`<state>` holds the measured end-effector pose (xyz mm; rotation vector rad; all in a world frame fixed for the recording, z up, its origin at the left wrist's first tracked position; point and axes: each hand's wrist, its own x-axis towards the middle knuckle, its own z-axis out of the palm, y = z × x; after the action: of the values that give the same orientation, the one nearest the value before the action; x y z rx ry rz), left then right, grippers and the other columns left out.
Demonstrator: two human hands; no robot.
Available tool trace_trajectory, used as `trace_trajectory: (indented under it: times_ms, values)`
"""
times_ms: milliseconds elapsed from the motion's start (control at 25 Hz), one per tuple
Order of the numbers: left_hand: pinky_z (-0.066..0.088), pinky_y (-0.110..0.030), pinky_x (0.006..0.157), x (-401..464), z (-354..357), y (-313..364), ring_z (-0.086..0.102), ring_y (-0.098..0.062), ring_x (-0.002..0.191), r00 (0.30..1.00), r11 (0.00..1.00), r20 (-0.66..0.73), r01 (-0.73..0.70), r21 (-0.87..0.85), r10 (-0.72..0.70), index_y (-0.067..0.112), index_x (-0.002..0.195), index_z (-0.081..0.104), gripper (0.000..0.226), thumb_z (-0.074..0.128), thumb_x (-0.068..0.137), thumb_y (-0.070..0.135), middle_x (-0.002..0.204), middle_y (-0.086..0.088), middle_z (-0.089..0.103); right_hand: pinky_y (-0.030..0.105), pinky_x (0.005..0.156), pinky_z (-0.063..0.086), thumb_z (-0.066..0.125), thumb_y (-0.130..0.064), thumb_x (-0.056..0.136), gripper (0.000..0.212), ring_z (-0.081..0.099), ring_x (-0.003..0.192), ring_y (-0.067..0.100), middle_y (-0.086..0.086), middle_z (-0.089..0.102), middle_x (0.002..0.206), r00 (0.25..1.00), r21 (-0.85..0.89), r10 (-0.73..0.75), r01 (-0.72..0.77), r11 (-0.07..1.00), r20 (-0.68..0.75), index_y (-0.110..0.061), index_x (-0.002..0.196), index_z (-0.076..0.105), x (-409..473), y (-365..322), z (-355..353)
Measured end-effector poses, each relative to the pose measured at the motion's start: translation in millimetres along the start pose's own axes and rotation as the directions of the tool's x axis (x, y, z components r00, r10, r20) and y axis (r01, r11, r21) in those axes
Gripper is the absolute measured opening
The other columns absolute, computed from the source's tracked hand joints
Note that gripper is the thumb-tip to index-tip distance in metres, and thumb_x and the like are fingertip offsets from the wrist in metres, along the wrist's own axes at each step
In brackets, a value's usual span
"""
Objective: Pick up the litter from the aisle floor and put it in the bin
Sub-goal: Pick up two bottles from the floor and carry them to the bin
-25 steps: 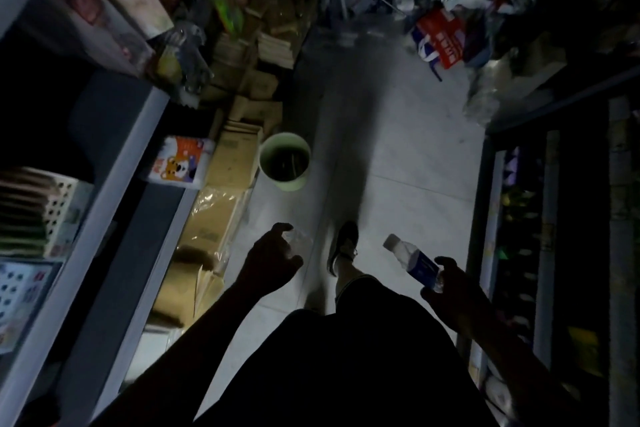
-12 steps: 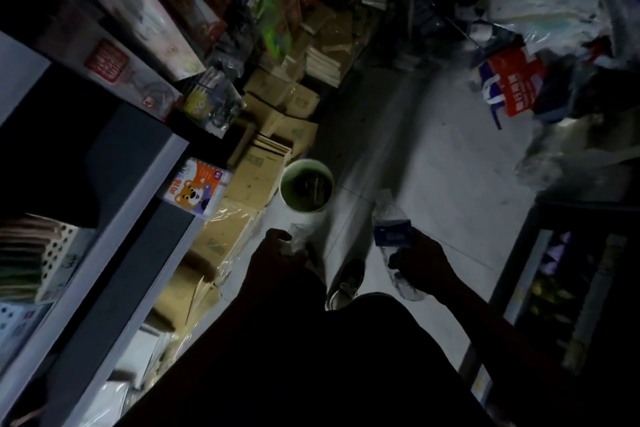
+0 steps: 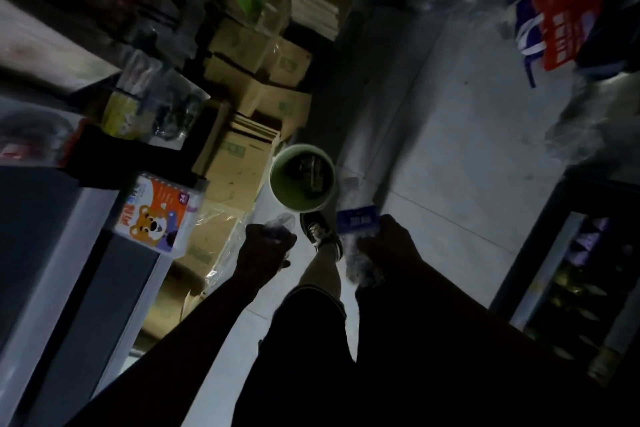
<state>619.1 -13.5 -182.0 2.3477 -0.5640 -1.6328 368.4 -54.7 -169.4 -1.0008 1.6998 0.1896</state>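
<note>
A pale green round bin (image 3: 277, 191) stands on the aisle floor with dark litter inside. My right hand (image 3: 388, 246) grips a clear plastic bottle (image 3: 356, 215) with a blue label, its neck pointing toward the bin's right rim. My left hand (image 3: 263, 250) is closed on a small crumpled clear plastic piece (image 3: 282, 220), just below the bin's near edge. My shoe (image 3: 317, 229) is planted between both hands, right in front of the bin.
Cardboard boxes (image 3: 242, 152) line the left side behind the bin. A grey shelf (image 3: 86, 270) carries a bear-printed pack (image 3: 156, 215). A red and blue bag (image 3: 561, 31) lies far right, and a dark shelf (image 3: 571, 270) bounds the right side.
I have stepped closer to the bin. Both hands moved forward, the bottle's neck now reaching the bin's rim and the left hand nearing its front edge.
</note>
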Motion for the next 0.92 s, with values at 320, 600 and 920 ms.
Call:
trace_trajectory:
  times_ms: [320,600,920]
  values:
    - [0.065,-0.040,0.069,217,59,-25,0.075,-0.018,0.076,0.999,0.993,-0.032,0.040,0.113,-0.037,0.010,0.122,0.063,0.047,0.083,0.082,0.025,0.107,-0.007,0.073,0.030,0.072,0.055,0.064,-0.037,0.095,0.036,0.072,0.094,0.025,0.009,0.073,0.100,0.995,-0.133,-0.013,0.026,0.991,0.099,-0.006,0.113,0.068,220,-16,105]
    - [0.062,-0.044,0.082,279,56,-25,0.070,-0.030,0.096,0.967,0.967,0.017,0.252,0.034,-0.253,0.008,0.124,0.060,0.036,0.066,0.094,0.027,0.107,-0.013,0.069,0.052,0.091,0.058,0.055,-0.060,0.092,0.076,0.069,0.105,0.034,0.017,0.062,0.133,0.966,-0.214,0.165,-0.121,0.969,0.201,-0.005,0.144,0.046,254,11,126]
    - [0.057,-0.042,0.090,105,24,22,0.072,-0.026,0.095,0.998,0.966,0.027,0.048,0.254,-0.057,0.021,0.100,0.069,0.014,0.059,0.096,0.029,0.101,-0.002,0.075,0.036,0.082,0.049,0.046,-0.059,0.073,0.047,0.066,0.100,0.024,0.003,0.067,0.120,0.945,-0.539,0.046,0.145,0.830,0.325,-0.034,0.110,0.062,117,7,16]
